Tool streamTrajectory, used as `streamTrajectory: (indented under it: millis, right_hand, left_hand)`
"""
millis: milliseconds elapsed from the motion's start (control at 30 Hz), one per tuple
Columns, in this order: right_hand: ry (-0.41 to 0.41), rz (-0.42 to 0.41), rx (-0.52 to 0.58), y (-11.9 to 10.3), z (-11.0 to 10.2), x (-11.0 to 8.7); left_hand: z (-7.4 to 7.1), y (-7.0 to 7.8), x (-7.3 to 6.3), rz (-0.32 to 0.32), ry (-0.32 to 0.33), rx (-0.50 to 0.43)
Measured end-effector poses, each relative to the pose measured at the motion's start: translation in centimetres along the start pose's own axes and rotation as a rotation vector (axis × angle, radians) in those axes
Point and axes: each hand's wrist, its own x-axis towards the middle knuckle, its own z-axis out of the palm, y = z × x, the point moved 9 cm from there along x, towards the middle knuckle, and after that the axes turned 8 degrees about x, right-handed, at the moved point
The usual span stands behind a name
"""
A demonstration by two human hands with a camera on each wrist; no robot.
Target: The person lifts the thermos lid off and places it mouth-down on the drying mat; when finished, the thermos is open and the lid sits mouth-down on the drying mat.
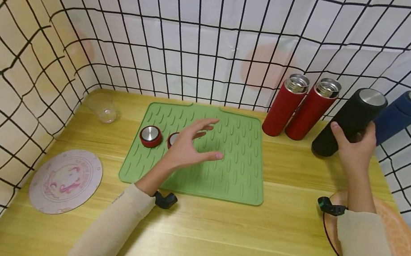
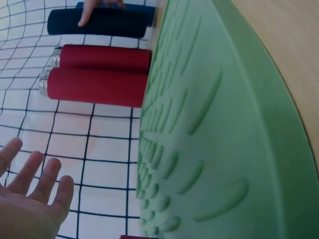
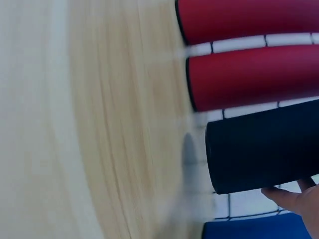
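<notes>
My right hand grips a black thermos bottle round its body, thumb on the near side. The bottle's silver-topped lid is on, and it leans slightly; whether its base touches the table I cannot tell. Just right of it stands a blue thermos, lid on. To its left are two red thermoses with bare steel mouths. Over the green ridged mat hovers my left hand, fingers spread and holding nothing. Beneath it, a red lid is partly hidden; another red lid lies beside it.
A clear cup stands at the table's back left. A pink round placemat lies at the left, and an orange-slice placemat is under my right forearm. Black wire grid walls the table at the back and both sides.
</notes>
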Motion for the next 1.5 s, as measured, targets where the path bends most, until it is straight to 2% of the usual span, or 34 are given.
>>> streamTrajectory:
  millis: [133, 233, 400, 633, 800, 833, 1033, 1067, 1300, 1500]
  right_hand:
    - [-0.022, -0.062, 0.065, -1.8, 0.9, -2.1]
    - [-0.067, -0.121, 0.117, -3.4, 2.3, -3.9]
    - [-0.190, -0.233, 0.167, -6.4, 5.4, -7.1]
    - [-0.377, -0.274, 0.234, -9.3, 9.9, -10.8]
    - [-0.495, -0.284, 0.203, -10.2, 12.4, -12.9]
    - [-0.518, -0.283, 0.191, -10.3, 12.9, -13.3]
    - [-0.654, -0.321, 0.120, -11.3, 15.2, -14.8]
    - [-0.674, -0.331, 0.106, -11.5, 15.5, -15.0]
    - [-0.794, -0.367, 0.007, -12.2, 16.5, -16.4]
    - [-0.881, -0.417, 0.023, -13.0, 17.1, -17.8]
  left_hand:
    - [-0.2, 0.3, 0.0, 0.010, -0.001, -0.009]
    - [-0.3, 0.5, -0.1, 0.017, -0.001, -0.015]
    - [-0.7, 1.4, 0.0, 0.046, 0.004, -0.028]
    - [-1.1, 3.1, 0.2, 0.126, 0.011, -0.079]
    - [-1.1, 4.8, 0.2, 0.179, 0.002, -0.149]
    - [-1.2, 5.5, 0.1, 0.183, -0.003, -0.160]
    - [-1.4, 7.0, 0.2, 0.208, -0.016, -0.212]
    - [-1.2, 6.8, 0.3, 0.215, -0.015, -0.223]
    - [-1.9, 8.1, 0.0, 0.251, -0.025, -0.290]
    - [-2.3, 9.1, -0.5, 0.331, -0.047, -0.382]
